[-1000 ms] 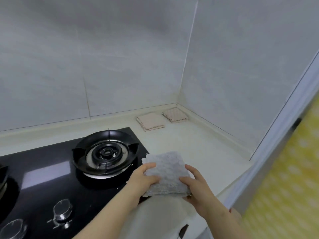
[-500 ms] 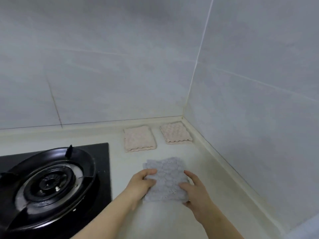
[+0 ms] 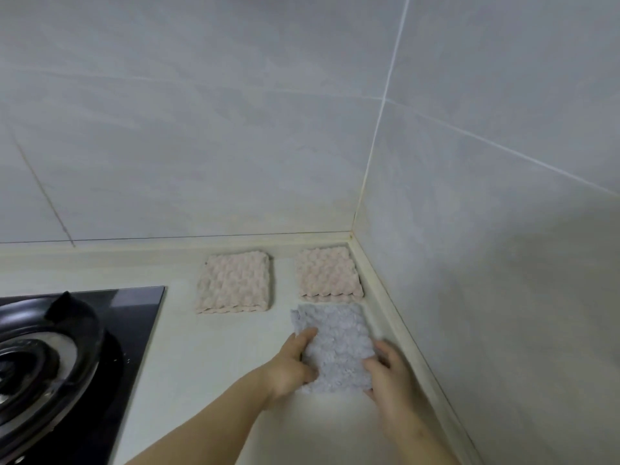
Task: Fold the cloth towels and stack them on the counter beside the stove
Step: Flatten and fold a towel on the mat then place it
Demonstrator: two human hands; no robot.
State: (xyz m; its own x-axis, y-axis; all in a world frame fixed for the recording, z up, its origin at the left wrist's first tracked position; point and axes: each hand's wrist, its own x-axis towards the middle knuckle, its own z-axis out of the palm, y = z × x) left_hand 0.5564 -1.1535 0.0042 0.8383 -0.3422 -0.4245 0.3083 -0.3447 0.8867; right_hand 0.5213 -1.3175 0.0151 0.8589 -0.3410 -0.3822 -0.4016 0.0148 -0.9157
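Head view: the folded grey towel (image 3: 335,347) lies flat on the table (image 3: 208,347) near the wall corner, its far edge just beside the right pink towel (image 3: 328,273); whether they touch I cannot tell. The left hand (image 3: 292,367) pinches its left edge, and the right hand (image 3: 389,380) holds its near right corner, so each grip is closed on the cloth. The left pink towel (image 3: 235,281) lies apart, towards the stove (image 3: 84,330). This looks like the placing step. Since nothing is stacked yet, the next move probably calls for lifting the grey towel squarely onto a pink one.
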